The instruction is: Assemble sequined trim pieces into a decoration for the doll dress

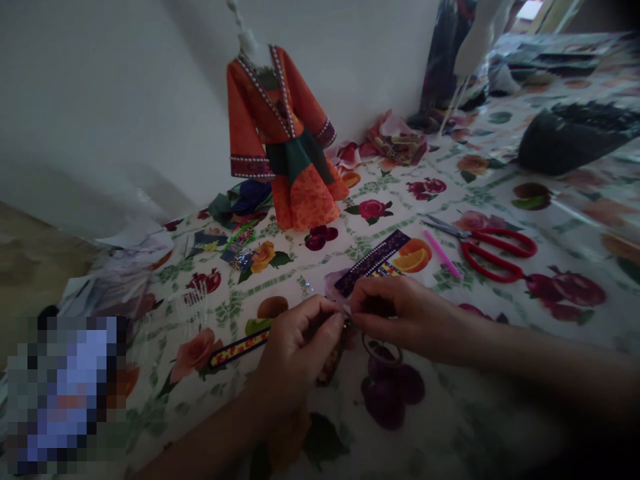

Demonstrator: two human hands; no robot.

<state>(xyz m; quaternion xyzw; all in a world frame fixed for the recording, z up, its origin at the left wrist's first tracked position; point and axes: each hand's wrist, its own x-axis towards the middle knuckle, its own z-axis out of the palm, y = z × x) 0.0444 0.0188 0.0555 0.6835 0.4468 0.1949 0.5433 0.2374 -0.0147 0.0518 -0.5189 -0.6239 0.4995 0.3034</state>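
My left hand (300, 343) is closed in a pinch on a patterned ribbon (240, 350), dark-edged with yellow and red. One end lies out to the left, and a darker part (331, 365) hangs below the fingers. Close beside it, my right hand (400, 313) has thumb and fingertips pressed together; whatever is between them is too small to make out. Just beyond the fingertips lies a dark purple trim (373, 263) with a row of pale beads. Under my right hand a ring-shaped roll (383, 352) shows in part.
Red-handled scissors (493, 250) and a pink stick (442, 254) lie to the right. A small dress form in an orange outfit (295, 160) stands behind. Bead strands (196, 300) lie left on the fruit-print tablecloth (280, 433). A black basket (565, 140) sits far right.
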